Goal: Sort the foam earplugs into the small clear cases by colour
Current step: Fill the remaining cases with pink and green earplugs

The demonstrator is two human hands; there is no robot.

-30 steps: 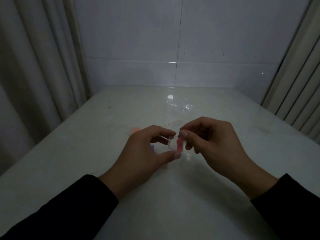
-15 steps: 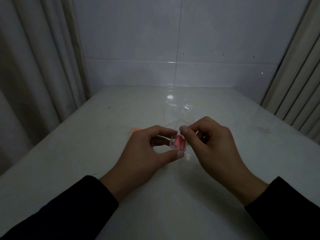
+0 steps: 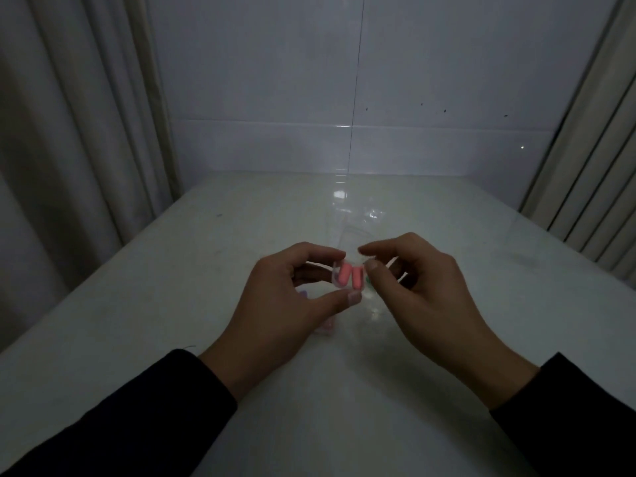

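Pinched between thumb and forefinger, the small clear case (image 3: 347,275) sits in the left hand (image 3: 285,297) above the table (image 3: 172,304), two pink earplugs (image 3: 351,277) side by side inside. Right hand (image 3: 423,290) hovers just beside it, fingers loosely curled and holding nothing. Closing the lid looks next: keep the case level so neither plug tips out.

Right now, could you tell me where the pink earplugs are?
In the head view, both pink earplugs sit side by side in the small clear case pinched by the left hand, beside the right hand fingertips.
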